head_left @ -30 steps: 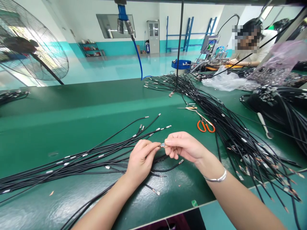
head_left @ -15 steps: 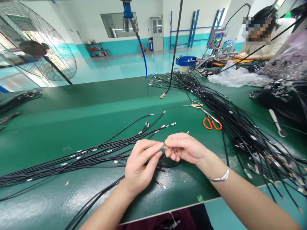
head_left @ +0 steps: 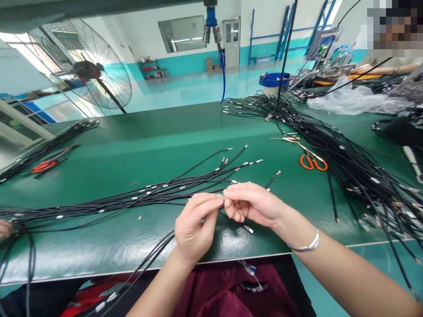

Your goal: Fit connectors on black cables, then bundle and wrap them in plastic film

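Note:
My left hand [head_left: 194, 226] and my right hand [head_left: 253, 202] meet over the green table, fingertips pinched together. Between them shows a tiny, shiny cable end [head_left: 222, 197]; its exact shape is mostly covered by my fingers. Both hands are closed on it, thumb against forefinger. Behind and to the left of my hands stretches a bundle of black cables [head_left: 125, 202] with white tags and small connectors at their tips. A loose cable tip with a white connector [head_left: 248, 229] lies just below my right hand.
Orange-handled scissors [head_left: 313, 163] lie right of centre, beside a large heap of black cables [head_left: 317, 127]. A dark hanging cable [head_left: 283, 66] comes down over the table. Another person's hand [head_left: 5, 229] is at the left edge. Pliers with orange handles [head_left: 44, 166] lie at the far left.
The view has swung left and tipped down, bringing the pliers and another person's hand into sight. My hands keep the same pinch on the cable end.

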The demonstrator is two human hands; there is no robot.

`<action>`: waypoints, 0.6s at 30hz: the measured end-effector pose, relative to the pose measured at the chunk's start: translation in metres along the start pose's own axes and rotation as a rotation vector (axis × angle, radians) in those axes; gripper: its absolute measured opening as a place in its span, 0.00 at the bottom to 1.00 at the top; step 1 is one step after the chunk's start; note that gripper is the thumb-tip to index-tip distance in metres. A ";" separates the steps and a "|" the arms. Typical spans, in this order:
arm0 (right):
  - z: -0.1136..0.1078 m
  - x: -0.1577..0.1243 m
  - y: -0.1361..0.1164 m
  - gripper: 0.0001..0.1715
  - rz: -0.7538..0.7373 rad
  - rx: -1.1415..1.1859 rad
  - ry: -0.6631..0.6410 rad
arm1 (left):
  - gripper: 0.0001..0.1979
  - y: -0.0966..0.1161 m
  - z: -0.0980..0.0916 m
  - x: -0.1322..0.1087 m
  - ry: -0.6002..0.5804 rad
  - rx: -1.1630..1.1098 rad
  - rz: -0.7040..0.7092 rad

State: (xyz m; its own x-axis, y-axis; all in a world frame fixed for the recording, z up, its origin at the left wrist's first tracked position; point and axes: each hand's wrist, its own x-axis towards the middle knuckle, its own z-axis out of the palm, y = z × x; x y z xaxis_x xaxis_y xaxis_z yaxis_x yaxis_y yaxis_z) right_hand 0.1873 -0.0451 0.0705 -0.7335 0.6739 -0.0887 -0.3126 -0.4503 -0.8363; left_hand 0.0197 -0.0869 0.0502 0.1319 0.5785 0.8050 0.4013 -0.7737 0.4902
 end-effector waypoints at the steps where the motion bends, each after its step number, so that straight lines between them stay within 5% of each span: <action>1: 0.003 0.000 0.001 0.17 -0.006 -0.008 0.005 | 0.18 0.001 0.001 -0.003 0.038 -0.017 -0.018; 10: 0.016 -0.009 0.007 0.19 -0.015 -0.113 0.105 | 0.16 0.009 0.018 -0.021 0.288 -0.297 -0.285; 18: 0.019 -0.012 0.012 0.18 -0.087 -0.342 0.102 | 0.21 0.005 0.009 -0.032 0.158 -0.206 -0.251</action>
State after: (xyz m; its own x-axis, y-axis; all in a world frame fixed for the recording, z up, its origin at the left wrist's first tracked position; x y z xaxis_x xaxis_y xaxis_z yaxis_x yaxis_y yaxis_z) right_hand 0.1808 -0.0696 0.0713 -0.6437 0.7637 -0.0484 -0.1389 -0.1789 -0.9740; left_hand 0.0255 -0.1065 0.0240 -0.0954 0.7225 0.6847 0.2103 -0.6577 0.7233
